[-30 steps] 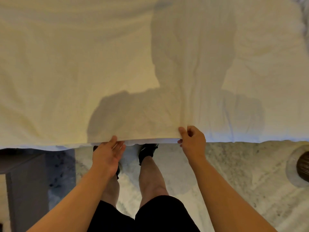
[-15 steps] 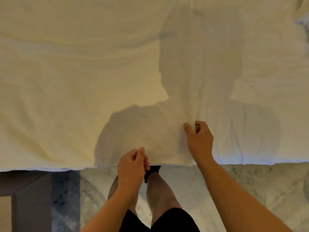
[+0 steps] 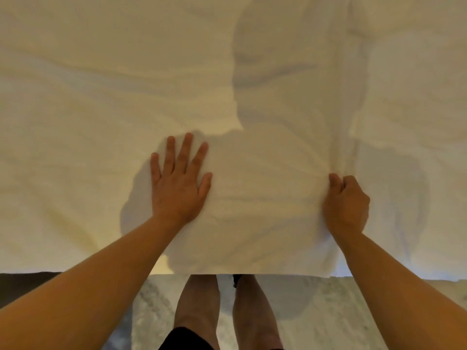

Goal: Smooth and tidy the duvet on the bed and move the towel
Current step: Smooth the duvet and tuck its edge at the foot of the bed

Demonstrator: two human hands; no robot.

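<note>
One head-worn wide-angle view, directed forward and steeply down, held close over the near edge of the duvet (image 3: 101, 109), floor (image 3: 353, 311) seen below it

Left hand (image 3: 178, 184): flat, palm down, fingers straight and spread, thumb angled out toward the right; pressed against white cloth surface. Left forearm bare, extended from lower left corner diagonally up to the wrist. Right hand (image 3: 346, 204): fingers curled into a loose fist, thumb and forefinger uppermost, pinching a fold of the same cloth; knuckles facing the camera. Right forearm bare, extended from lower right corner up to the wrist. Hands well apart, roughly level. Bare lower legs visible below, between the arms.
</note>
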